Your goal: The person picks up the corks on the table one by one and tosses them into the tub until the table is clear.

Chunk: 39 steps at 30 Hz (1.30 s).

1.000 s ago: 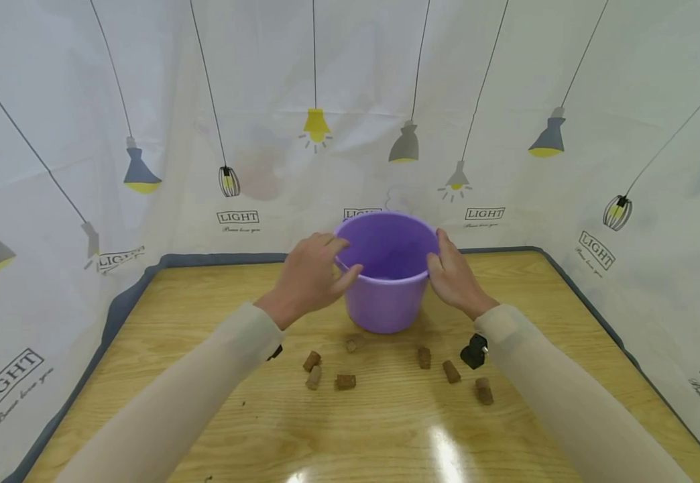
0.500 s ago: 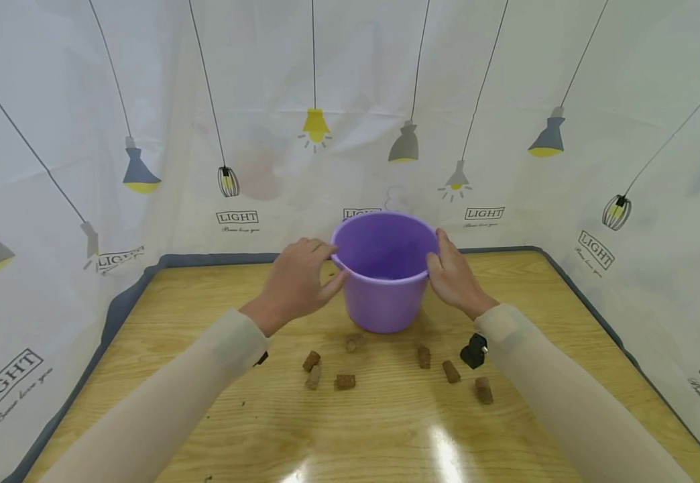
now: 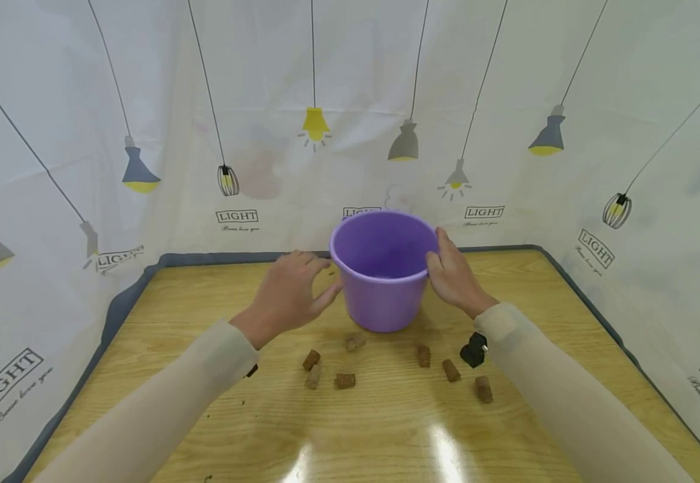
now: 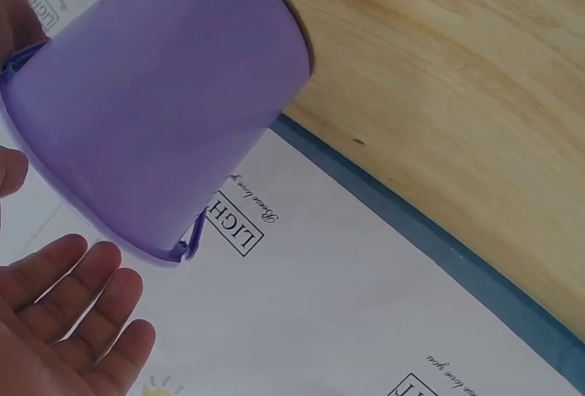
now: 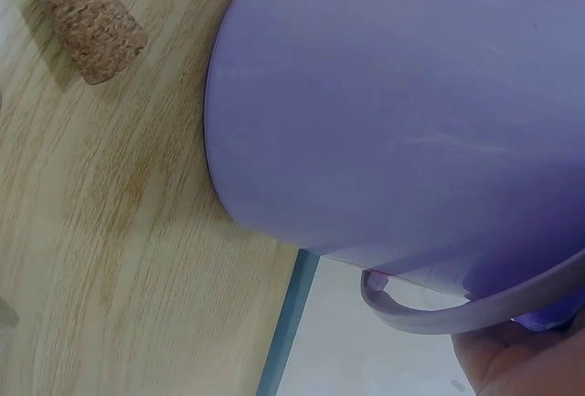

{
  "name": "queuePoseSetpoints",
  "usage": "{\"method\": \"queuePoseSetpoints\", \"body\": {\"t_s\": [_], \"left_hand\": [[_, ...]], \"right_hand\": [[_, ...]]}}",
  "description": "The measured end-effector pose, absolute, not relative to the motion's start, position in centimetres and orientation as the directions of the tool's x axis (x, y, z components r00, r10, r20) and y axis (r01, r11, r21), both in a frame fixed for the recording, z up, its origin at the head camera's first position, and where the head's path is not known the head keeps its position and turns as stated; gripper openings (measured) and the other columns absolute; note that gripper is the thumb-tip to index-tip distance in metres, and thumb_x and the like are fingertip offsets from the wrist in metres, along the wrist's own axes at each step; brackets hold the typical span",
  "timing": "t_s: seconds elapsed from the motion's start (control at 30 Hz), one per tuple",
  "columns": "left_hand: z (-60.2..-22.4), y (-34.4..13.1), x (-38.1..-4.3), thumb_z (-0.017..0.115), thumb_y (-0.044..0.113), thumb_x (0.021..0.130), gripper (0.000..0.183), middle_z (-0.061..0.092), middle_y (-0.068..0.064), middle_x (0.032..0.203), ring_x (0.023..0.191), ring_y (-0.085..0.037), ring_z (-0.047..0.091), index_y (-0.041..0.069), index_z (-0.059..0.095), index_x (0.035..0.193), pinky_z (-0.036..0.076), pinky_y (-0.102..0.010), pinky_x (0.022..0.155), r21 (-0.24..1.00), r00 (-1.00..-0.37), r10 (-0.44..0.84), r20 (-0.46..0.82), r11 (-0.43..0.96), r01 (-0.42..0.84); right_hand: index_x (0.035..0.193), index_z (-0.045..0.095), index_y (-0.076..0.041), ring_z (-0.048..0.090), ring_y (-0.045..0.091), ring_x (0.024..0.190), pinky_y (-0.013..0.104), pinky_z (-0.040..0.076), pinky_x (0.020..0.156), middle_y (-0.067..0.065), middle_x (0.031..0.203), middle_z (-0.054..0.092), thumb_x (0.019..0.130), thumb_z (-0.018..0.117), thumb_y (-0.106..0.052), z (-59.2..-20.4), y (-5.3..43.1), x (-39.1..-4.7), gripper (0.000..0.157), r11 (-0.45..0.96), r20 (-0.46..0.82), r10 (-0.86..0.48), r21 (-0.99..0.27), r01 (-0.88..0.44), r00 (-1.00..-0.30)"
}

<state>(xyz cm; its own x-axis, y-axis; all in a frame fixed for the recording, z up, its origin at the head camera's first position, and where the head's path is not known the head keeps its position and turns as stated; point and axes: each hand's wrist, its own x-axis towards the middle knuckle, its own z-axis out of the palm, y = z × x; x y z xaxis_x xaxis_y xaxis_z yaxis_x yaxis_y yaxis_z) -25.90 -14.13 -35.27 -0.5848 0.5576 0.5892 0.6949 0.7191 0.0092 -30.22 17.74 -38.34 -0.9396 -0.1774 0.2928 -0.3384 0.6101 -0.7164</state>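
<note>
A purple plastic bucket [image 3: 383, 282] stands upright at the back middle of the wooden table [image 3: 205, 402]. My right hand [image 3: 443, 261] holds its right side, thumb up at the rim. My left hand [image 3: 312, 278] hovers just left of the bucket with fingers spread and relaxed, holding nothing. In the left wrist view the open palm [image 4: 64, 332] shows beside the bucket [image 4: 164, 112]. The right wrist view shows the bucket wall [image 5: 411, 122], its handle [image 5: 457, 312] and one cork [image 5: 91, 21].
Several brown corks lie on the table in front of the bucket, among them one [image 3: 310, 360] on the left and one [image 3: 483, 389] on the right. A white curtain [image 3: 145, 100] printed with lamps encloses the table on three sides.
My left hand has come off the bucket's left rim and drawn back to the left and down, fingers spreading. The right hand and the bucket have stayed put.
</note>
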Motion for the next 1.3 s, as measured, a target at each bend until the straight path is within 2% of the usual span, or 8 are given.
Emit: {"method": "queuePoseSetpoints", "body": {"t_s": [0.1, 0.27, 0.63, 1.03, 1.3], "left_hand": [[-35.7, -14.4, -25.7, 0.073, 0.035, 0.093, 0.039, 0.076, -0.012, 0.104, 0.093, -0.029, 0.069, 0.002, 0.074, 0.113, 0.058, -0.044, 0.085, 0.02, -0.618, 0.554, 0.558, 0.735, 0.678], [-36.6, -14.8, -25.2, 0.071, 0.04, 0.094, 0.041, 0.076, -0.011, 0.105, 0.094, -0.028, 0.071, 0.003, 0.075, 0.112, 0.06, -0.042, 0.082, 0.032, -0.67, 0.548, 0.501, 0.761, 0.647], [-37.8, -15.4, -24.4, 0.071, 0.042, 0.093, 0.045, 0.076, -0.012, 0.099, 0.089, -0.027, 0.069, 0.001, 0.075, 0.11, 0.059, -0.041, 0.077, 0.035, -0.738, 0.533, 0.414, 0.8, 0.598], [-39.0, -16.0, -23.9, 0.072, 0.041, 0.092, 0.042, 0.075, -0.009, 0.091, 0.078, -0.024, 0.068, 0.002, 0.076, 0.106, 0.059, -0.04, 0.07, 0.032, -0.765, 0.536, 0.358, 0.811, 0.584], [-40.0, -16.2, -23.4, 0.074, 0.041, 0.09, 0.04, 0.076, -0.01, 0.09, 0.079, -0.027, 0.071, 0.002, 0.077, 0.1, 0.061, -0.041, 0.07, 0.024, -0.787, 0.536, 0.306, 0.822, 0.569]], "right_hand": [[0.161, 0.002, 0.006, 0.01, 0.037, 0.156, 0.051, 0.011, 0.126, 0.026, 0.168, 0.011, 0.108, 0.028, -0.025, -38.3, 17.7, -30.2, 0.067, 0.611, 0.292, -0.178, -0.716, -0.338, -0.94], [0.161, 0.001, 0.005, 0.009, 0.036, 0.156, 0.052, 0.01, 0.126, 0.024, 0.168, 0.01, 0.108, 0.027, -0.026, -38.3, 17.8, -30.1, 0.067, 0.608, 0.285, -0.182, -0.719, -0.336, -0.941], [0.161, 0.002, 0.005, 0.009, 0.036, 0.156, 0.051, 0.01, 0.126, 0.024, 0.168, 0.01, 0.108, 0.027, -0.026, -38.3, 17.8, -30.2, 0.067, 0.617, 0.279, -0.173, -0.717, -0.325, -0.945], [0.161, 0.004, 0.006, 0.012, 0.037, 0.155, 0.051, 0.011, 0.126, 0.027, 0.167, 0.013, 0.107, 0.028, -0.026, -38.4, 17.7, -30.3, 0.067, 0.63, 0.288, -0.157, -0.707, -0.321, -0.945], [0.161, 0.004, 0.006, 0.012, 0.037, 0.155, 0.052, 0.011, 0.126, 0.026, 0.167, 0.013, 0.107, 0.028, -0.026, -38.3, 17.7, -30.2, 0.067, 0.629, 0.282, -0.161, -0.709, -0.318, -0.946]]}}
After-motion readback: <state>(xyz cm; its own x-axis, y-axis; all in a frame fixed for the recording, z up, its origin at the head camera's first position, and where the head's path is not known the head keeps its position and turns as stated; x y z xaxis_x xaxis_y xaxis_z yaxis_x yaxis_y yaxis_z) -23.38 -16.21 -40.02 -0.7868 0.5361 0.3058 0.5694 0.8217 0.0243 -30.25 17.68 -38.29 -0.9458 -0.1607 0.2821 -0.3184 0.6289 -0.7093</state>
